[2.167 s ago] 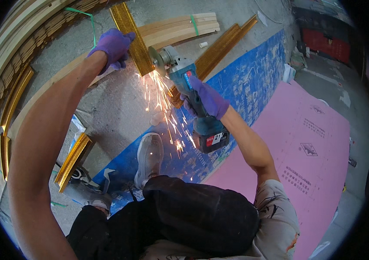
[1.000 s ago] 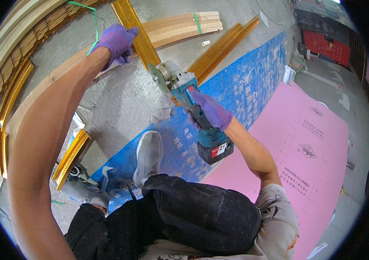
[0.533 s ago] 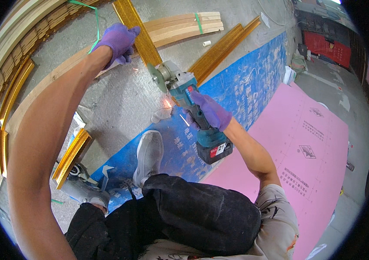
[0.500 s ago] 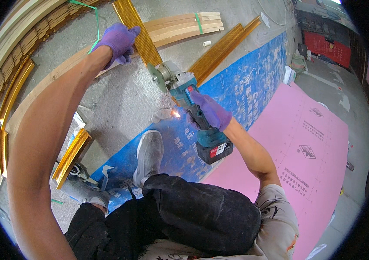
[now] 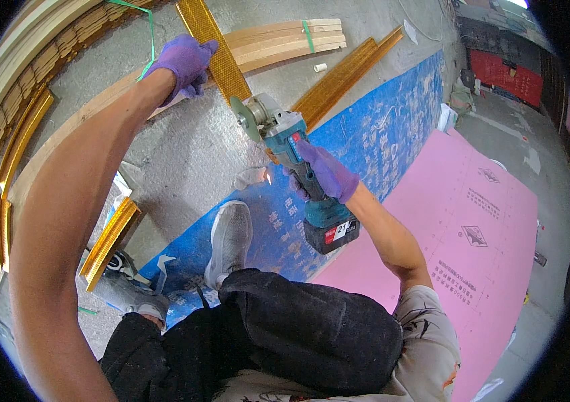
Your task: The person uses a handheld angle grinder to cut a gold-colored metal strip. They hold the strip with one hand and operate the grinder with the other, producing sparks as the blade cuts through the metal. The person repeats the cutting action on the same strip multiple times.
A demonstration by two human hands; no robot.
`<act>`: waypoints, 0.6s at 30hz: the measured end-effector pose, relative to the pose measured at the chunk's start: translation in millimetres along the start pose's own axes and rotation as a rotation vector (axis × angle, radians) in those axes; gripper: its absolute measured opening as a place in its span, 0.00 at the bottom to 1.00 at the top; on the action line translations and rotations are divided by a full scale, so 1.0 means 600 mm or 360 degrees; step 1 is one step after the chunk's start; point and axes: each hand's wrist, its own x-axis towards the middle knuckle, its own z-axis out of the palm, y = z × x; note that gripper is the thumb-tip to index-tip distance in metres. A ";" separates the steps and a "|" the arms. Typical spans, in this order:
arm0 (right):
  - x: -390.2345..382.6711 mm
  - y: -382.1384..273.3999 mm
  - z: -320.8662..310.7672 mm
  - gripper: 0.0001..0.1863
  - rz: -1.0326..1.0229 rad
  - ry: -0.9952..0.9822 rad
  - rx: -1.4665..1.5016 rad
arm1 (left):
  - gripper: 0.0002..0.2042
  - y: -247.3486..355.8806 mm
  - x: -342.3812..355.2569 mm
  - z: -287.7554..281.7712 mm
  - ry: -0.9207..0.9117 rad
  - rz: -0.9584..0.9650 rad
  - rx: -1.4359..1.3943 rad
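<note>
My right hand [image 5: 328, 173], in a purple work glove, is closed around a cordless angle grinder [image 5: 285, 137] with a black battery at its base. The grinder's disc [image 5: 245, 119] meets the near end of a gold patterned trim strip [image 5: 214, 50], which slants away to the top edge. My left hand [image 5: 183, 63], gloved alike, is curled closed at that strip's left edge; its fingertips are partly hidden. A small spark [image 5: 269, 179] shows below the grinder head. By my left shoe [image 5: 117, 291] lies a short gold offcut [image 5: 112, 242].
Bundled wooden strips [image 5: 285, 45] lie beyond my left hand. More gold trim [image 5: 338, 80] rests at the far right. A blue printed sheet [image 5: 392, 127] and a pink board [image 5: 472, 254] cover floor on the right. Stacked mouldings [image 5: 37, 47] line the far left.
The spark below the grinder has shrunk to a small streak. The grinder has shifted very slightly right; my left hand has barely moved.
</note>
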 end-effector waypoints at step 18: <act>0.009 0.006 -0.005 0.35 -0.0002 -0.0005 0.0109 | 0.28 0.012 -0.009 0.000 -0.0036 -0.0014 -0.0041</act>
